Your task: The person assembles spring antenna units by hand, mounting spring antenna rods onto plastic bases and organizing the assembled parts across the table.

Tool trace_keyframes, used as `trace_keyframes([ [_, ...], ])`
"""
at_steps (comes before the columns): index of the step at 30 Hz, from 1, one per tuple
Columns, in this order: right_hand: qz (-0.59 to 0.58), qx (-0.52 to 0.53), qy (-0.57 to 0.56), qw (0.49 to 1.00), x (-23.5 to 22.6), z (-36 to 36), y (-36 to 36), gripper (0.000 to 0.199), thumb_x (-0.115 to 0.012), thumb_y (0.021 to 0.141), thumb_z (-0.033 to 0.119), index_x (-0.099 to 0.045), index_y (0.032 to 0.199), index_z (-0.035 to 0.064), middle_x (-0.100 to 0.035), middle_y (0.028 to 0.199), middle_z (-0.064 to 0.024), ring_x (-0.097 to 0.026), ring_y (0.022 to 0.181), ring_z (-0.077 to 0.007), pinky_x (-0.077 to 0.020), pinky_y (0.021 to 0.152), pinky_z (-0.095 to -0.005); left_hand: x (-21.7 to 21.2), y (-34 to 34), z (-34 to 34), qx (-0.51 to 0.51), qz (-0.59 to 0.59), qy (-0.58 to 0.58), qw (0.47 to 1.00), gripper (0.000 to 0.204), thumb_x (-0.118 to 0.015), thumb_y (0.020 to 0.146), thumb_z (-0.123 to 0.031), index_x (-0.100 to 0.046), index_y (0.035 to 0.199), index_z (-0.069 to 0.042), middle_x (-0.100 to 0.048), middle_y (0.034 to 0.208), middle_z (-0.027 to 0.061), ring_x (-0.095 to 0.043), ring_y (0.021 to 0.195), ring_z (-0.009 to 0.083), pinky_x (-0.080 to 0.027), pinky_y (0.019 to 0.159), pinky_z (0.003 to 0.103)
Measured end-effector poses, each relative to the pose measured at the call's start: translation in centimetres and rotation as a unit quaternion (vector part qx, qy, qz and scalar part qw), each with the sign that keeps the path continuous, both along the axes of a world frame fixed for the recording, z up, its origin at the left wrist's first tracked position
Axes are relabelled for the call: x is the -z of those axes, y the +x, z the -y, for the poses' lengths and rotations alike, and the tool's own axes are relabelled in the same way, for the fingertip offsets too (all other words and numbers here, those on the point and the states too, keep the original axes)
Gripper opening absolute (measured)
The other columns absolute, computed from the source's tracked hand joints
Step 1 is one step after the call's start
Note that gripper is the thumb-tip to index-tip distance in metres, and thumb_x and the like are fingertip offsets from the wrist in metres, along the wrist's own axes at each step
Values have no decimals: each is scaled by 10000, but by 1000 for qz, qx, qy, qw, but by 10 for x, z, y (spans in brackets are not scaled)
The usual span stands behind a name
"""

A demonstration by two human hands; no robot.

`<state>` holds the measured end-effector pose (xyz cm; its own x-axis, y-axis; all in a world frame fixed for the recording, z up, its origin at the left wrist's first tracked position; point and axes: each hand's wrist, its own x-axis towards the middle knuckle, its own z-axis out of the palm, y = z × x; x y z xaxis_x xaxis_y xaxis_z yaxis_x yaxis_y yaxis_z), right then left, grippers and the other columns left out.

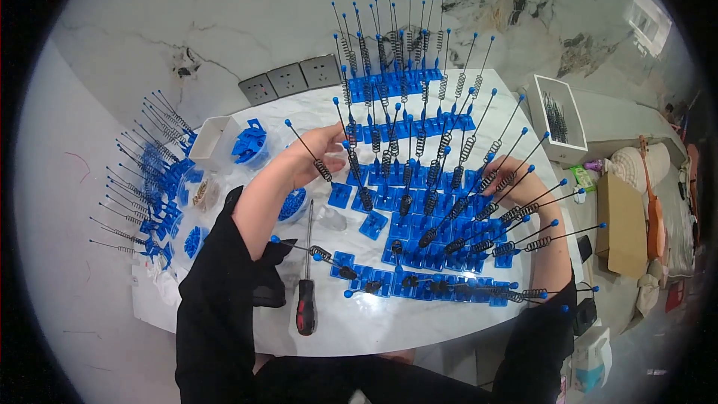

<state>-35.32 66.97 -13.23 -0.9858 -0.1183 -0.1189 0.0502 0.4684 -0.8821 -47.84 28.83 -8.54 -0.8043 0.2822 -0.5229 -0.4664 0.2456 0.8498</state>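
Observation:
Rows of blue square bases [426,256] cover the right half of the table, and from them rise black spring rods [406,182] tipped with blue balls. My left hand [320,151] is at the left end of a middle row, fingers curved and apart, partly behind a rod. Across that row, my right hand [514,179] reaches round to its right end, its curved fingertips against or close to the bases; rods hide part of it. I see nothing held in either hand. A single base [372,224] lies apart, closer to me.
A screwdriver [305,307] lies near the front edge. To the left are a tub of blue parts [250,142], a white box [215,138] and more spring rods [123,217]. Sockets [288,81] stand at the back; an open box of springs [557,116] is at right.

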Motion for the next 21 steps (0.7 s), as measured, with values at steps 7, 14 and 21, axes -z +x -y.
trace_keyframes([
  [7,-85,6,-34,996,21,17,-11,229,-689,754,-70,-574,948,-28,-653,796,-89,-709,774,-184,-562,660,-284,5,1,20,-7,101,45,994,541,-474,959,-503,-514,1154,0,-651,952,224,-670,868,354,-541,743,370],
  [14,-101,52,-21,993,40,12,-18,253,-734,752,-82,-576,931,2,-657,861,-67,-652,788,-120,-550,705,-262,-3,-3,8,-11,137,70,988,587,-410,976,-502,-509,1186,37,-609,1052,298,-660,923,416,-566,778,454],
  [21,-214,204,-72,953,60,8,-36,216,-765,740,28,-690,937,-16,-698,827,-94,-668,735,-125,-524,643,-262,3,-16,-8,10,154,133,979,554,-389,992,-418,-518,1194,82,-597,1103,288,-656,971,386,-573,822,442],
])
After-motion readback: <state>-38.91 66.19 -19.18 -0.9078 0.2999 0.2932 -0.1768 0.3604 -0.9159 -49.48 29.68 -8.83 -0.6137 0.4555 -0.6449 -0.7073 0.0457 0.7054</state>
